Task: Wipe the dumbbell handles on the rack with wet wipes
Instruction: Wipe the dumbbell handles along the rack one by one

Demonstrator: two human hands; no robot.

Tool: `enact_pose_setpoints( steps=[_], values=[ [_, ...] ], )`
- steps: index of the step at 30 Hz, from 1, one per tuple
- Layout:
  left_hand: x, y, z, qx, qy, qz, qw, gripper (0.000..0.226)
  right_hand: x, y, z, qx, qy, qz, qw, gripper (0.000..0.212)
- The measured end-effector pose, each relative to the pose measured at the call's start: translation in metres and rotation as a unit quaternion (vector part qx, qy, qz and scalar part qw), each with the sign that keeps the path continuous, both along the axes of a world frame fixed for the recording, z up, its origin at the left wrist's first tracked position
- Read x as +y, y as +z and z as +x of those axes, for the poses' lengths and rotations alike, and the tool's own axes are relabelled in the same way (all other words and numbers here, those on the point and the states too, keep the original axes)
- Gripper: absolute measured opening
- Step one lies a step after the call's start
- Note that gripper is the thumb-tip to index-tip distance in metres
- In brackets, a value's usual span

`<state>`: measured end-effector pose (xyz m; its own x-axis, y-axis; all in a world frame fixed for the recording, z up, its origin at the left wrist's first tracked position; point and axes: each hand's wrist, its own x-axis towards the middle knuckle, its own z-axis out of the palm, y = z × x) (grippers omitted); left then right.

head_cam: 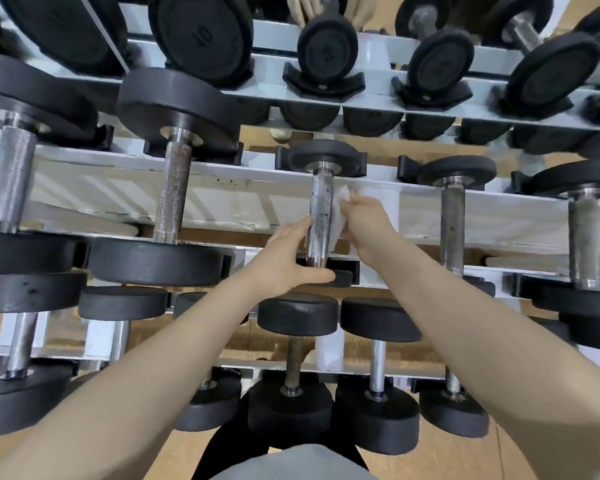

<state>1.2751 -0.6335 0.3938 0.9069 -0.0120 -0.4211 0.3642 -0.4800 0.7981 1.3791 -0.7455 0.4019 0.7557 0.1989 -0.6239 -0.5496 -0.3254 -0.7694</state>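
Observation:
A knurled chrome dumbbell handle (320,216) lies on the middle shelf of the white rack (125,192), between two black heads. My right hand (364,223) holds a white wet wipe (340,209) pressed against the handle's right side. My left hand (288,261) grips the near head of this dumbbell, its thumb along the head's front edge and its fingertips touching the handle's left side. The near head is mostly hidden under my left hand.
Larger dumbbells (172,195) lie to the left on the same shelf, smaller ones (452,216) to the right. More black dumbbells fill the top shelf (326,50) and the bottom shelf (297,362). Wooden floor shows below the rack.

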Motion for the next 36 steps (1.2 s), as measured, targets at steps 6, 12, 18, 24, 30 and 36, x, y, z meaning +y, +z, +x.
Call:
enact_pose_setpoints(
  steps=[6,12,18,24,30,36],
  values=[
    [0.0,0.007,-0.001,0.013,0.011,-0.027,0.999,0.094,-0.016,0.005,-0.004,0.049,0.177,-0.116,0.976,0.016],
    [-0.004,0.006,-0.007,0.041,0.052,-0.057,0.996,0.091,0.007,0.012,0.03,0.078,-0.051,0.048,0.995,0.029],
    [-0.006,-0.002,-0.01,0.034,0.073,-0.067,0.994,0.087,-0.018,-0.006,0.006,0.071,0.129,-0.012,0.989,0.029],
    [-0.008,-0.005,-0.014,0.04,0.087,-0.088,0.992,0.086,-0.023,-0.001,0.007,0.099,0.13,-0.032,0.986,0.028],
    [-0.01,-0.003,-0.013,0.047,0.098,-0.104,0.989,0.084,0.004,0.014,0.016,0.105,-0.117,0.166,0.973,0.036],
    [-0.009,-0.001,-0.013,0.046,0.112,-0.138,0.983,0.085,-0.041,0.003,-0.02,-0.019,0.173,0.048,0.984,0.033]
  ],
)
